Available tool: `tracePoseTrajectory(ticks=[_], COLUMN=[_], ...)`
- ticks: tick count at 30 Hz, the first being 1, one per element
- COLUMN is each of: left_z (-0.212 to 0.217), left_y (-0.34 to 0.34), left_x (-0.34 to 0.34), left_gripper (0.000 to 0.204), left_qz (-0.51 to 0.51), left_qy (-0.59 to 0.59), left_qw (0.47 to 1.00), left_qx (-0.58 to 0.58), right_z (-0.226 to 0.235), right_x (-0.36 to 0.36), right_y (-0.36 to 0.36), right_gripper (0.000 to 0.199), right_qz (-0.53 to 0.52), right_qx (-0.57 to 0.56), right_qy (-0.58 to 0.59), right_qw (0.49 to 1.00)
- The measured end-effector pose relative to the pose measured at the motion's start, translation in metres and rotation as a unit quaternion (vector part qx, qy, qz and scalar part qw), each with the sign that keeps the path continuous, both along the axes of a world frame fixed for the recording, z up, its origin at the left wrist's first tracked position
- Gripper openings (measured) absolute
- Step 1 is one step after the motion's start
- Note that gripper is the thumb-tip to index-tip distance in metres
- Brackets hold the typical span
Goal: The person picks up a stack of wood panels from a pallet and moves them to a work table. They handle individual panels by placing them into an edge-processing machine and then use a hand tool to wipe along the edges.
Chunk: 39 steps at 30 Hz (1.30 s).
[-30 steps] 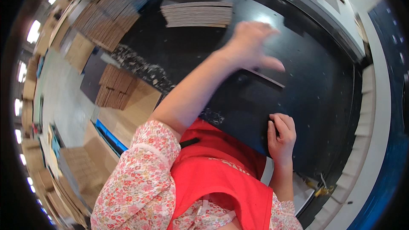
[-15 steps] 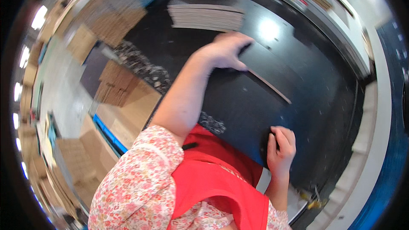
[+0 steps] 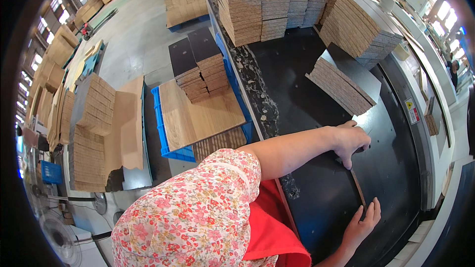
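Observation:
A thin dark board (image 3: 383,165) with a brown cut edge lies on the black worktable (image 3: 311,207). My left hand (image 3: 352,143) is at the board's left end, its fingers bent over the top and the thumb against the brown edge. At the other end of that edge is my right hand (image 3: 362,225), fingers stretched out and apart, the fingertips close to the board. I cannot tell whether they touch it. Just beyond my left hand stands a short stack of dark-topped particleboard panels (image 3: 341,81).
Tall panel stacks (image 3: 240,15) line the table's far end, with another large stack (image 3: 356,27) at far right. A white machine frame (image 3: 420,133) borders the right side. Left of the table, wood-faced boards (image 3: 198,113) rest on a blue pallet (image 3: 161,128). A fan (image 3: 57,237) stands lower left.
My view has swung left, showing more of the floor and stacks. My right hand has opened from a curl and come to the board's edge. My left hand stays at the board's left end.

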<state>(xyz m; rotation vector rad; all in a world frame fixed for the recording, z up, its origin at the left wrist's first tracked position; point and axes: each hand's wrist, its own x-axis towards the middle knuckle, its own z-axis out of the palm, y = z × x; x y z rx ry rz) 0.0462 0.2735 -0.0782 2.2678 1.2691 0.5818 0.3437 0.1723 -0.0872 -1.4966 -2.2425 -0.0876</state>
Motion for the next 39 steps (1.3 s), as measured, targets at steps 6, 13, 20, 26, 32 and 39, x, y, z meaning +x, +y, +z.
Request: tracePoseTrajectory(ticks=[6,13,20,26,32,39], left_z=[-0.007,-0.016,-0.005,-0.004,-0.005,-0.007], left_y=[0.001,0.004,0.001,0.000,0.000,0.000], left_x=[-0.003,-0.006,-0.007,-0.005,-0.007,-0.008], left_gripper=[0.070,0.070,0.070,0.071,0.071,0.072], left_qz=[-0.019,-0.031,-0.051,-0.051,-0.057,-0.054], left_qy=[-0.032,-0.047,-0.036,-0.037,-0.037,-0.038], left_qw=[0.999,0.998,0.998,0.998,0.998,0.998], left_qx=[-0.014,-0.007,-0.024,-0.019,-0.013,-0.011], right_z=[-0.018,-0.015,-0.014,-0.015,-0.012,-0.012], right_x=[0.008,0.003,0.004,0.006,0.003,0.003], right_y=[0.011,0.004,-0.001,-0.002,-0.004,-0.008], right_gripper=[0.033,0.032,0.033,0.031,0.030,0.028], right_qz=[-0.001,-0.015,-0.016,-0.004,-0.011,-0.002], right_qx=[-0.009,-0.037,-0.035,-0.017,-0.027,-0.013], right_qy=[-0.018,-0.001,0.025,0.036,0.061,0.082], right_qw=[1.000,0.999,0.999,0.999,0.998,0.997])
